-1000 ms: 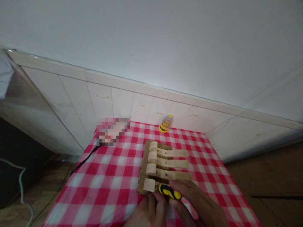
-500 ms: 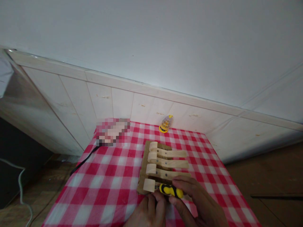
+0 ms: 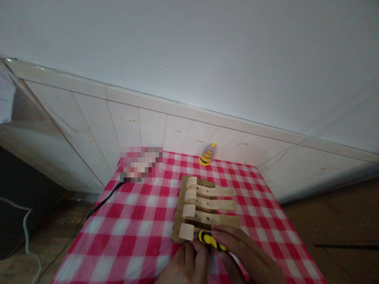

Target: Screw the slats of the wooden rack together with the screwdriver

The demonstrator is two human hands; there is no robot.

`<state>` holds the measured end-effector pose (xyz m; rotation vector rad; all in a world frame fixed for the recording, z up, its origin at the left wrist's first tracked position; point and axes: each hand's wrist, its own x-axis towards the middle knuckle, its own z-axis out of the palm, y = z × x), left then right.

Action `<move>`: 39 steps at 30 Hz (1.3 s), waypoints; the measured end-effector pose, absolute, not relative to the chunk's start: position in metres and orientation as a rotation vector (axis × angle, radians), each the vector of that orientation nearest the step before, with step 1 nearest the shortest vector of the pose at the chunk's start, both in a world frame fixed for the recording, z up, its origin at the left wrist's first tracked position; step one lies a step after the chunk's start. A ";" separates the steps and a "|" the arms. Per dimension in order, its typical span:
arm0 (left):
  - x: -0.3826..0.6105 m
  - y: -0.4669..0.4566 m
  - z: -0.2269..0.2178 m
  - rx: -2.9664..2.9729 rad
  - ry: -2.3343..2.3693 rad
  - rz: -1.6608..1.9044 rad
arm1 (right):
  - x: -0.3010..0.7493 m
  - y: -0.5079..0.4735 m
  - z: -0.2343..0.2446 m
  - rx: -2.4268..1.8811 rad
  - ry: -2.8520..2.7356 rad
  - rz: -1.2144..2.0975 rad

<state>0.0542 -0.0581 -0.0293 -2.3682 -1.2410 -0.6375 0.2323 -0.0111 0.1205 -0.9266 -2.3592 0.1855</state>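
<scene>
A brown board [image 3: 179, 211] lies on the checked cloth, bearing several pale wooden strips with blocks at their left ends and screws in them. My right hand [image 3: 247, 252] is closed around a yellow-and-black screwdriver [image 3: 209, 239]. Its handle slants over the nearest strip, and the tip end points left toward a screw beside the nearest wooden block [image 3: 186, 232]. My left hand [image 3: 187, 263] is at the board's front edge, just below that block. Its fingers are curled together, and whatever they may grip is hidden.
A red-and-white checked tablecloth [image 3: 133, 225] covers the table, which meets a white panelled wall [image 3: 177, 132]. A clear, yellow-based screwdriver bit case [image 3: 208, 154] stands at the back. At back left lies a pixelated object [image 3: 143, 163] with a black strap [image 3: 105, 201].
The fingers of my right hand have shifted forward and left over the screwdriver handle, covering more of it. My left hand and the board stay in place.
</scene>
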 end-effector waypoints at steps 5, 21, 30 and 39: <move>0.053 -0.058 -0.028 -2.387 -1.272 -0.664 | 0.230 -0.009 0.119 -0.944 -2.346 0.132; 0.053 -0.058 -0.039 -2.402 -1.247 -0.641 | 0.228 -0.009 0.117 -0.965 -2.233 0.247; 0.053 -0.057 -0.038 -2.415 -1.235 -0.640 | 0.231 -0.010 0.117 -0.875 -2.335 0.207; 0.055 -0.058 -0.029 -2.395 -1.247 -0.596 | 0.233 -0.010 0.117 -0.874 -2.355 0.142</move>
